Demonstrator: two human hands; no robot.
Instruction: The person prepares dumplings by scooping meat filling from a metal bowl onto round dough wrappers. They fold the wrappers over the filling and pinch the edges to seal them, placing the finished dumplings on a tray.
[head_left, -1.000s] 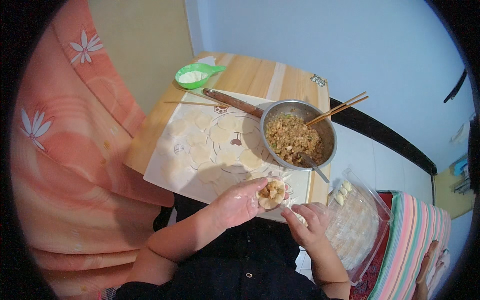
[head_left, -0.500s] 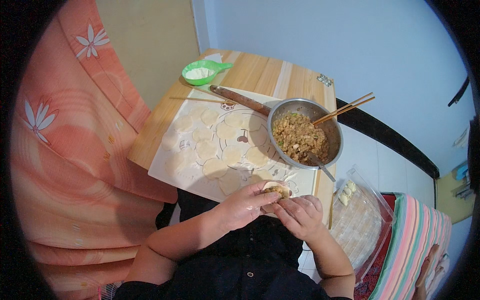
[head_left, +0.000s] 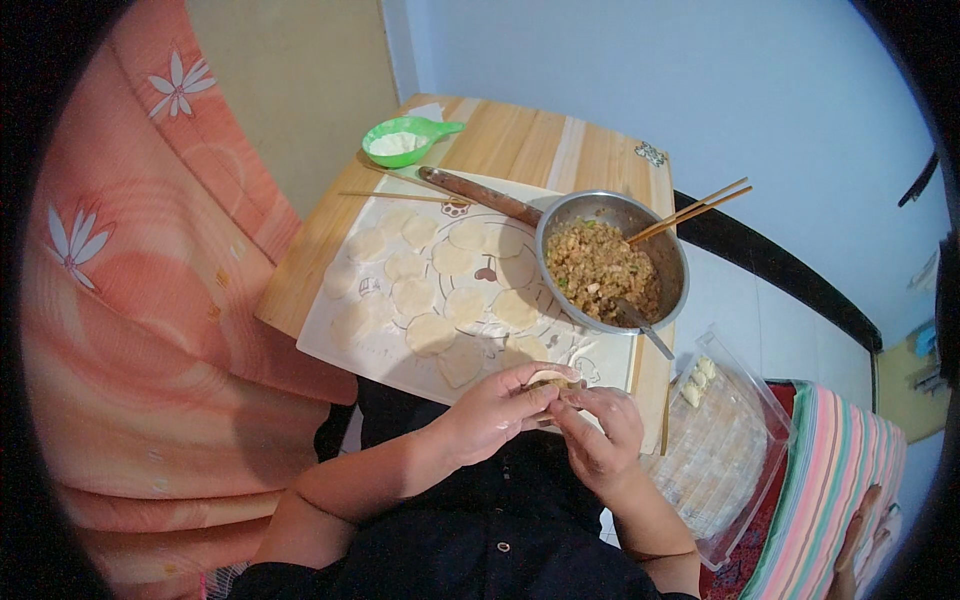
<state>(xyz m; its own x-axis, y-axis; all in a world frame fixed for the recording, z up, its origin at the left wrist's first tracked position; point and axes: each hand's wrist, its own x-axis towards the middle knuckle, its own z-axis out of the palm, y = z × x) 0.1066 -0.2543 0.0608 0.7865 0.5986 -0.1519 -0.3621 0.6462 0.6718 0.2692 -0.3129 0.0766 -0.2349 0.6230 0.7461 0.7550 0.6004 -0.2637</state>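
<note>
Two hands, left hand (head_left: 497,412) and right hand (head_left: 598,432), pinch one dumpling (head_left: 553,381) closed at the table's near edge. A few finished dumplings (head_left: 697,380) occupy the clear tray (head_left: 745,470). Beyond: roughly a dozen unfilled wrappers (head_left: 430,333) on the mat (head_left: 345,352), and a steel bowl (head_left: 662,255) holding much filling (head_left: 598,272).

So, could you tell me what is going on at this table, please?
A person is pinching a filled dumpling between the left hand and right hand. Round dough wrappers lie on a floured mat, beside a metal bowl of filling with chopsticks across it. A few finished dumplings sit on a clear tray.
</note>
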